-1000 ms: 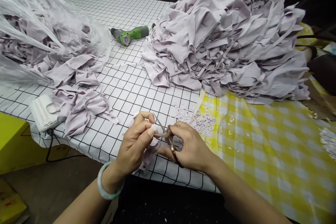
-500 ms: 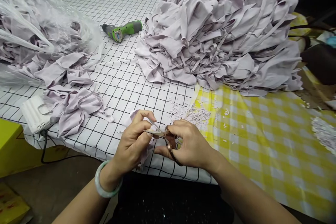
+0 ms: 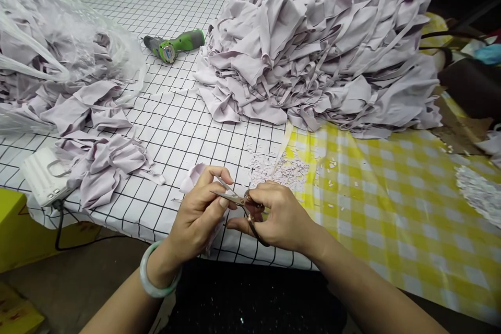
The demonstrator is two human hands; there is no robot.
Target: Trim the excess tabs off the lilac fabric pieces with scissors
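My left hand [image 3: 199, 214], with a pale green bangle on its wrist, is closed on a pale lilac fabric piece [image 3: 192, 177]. Part of that cloth shows behind the fingers and some hangs below them; the rest is hidden by the hand. In my right hand [image 3: 282, 214] are small scissors [image 3: 237, 199], with fingers and thumb at the bronze-coloured handles. The blades are parted and point left, right at my left fingertips. Small fabric snippets [image 3: 274, 167] lie scattered on the table just beyond my right hand.
A big heap of lilac fabric pieces [image 3: 313, 52] stands at the back right. To the left are a plastic bag of fabric [image 3: 66, 36], a loose fabric bunch [image 3: 105, 162] and a white corded device [image 3: 45, 175]. A green power tool [image 3: 172, 47] lies between on the checked tablecloth [image 3: 164, 115].
The head view has turned slightly to the right, so the table's things appear shifted left. Both hands keep nearly the same pose, the scissors still at the left fingertips.
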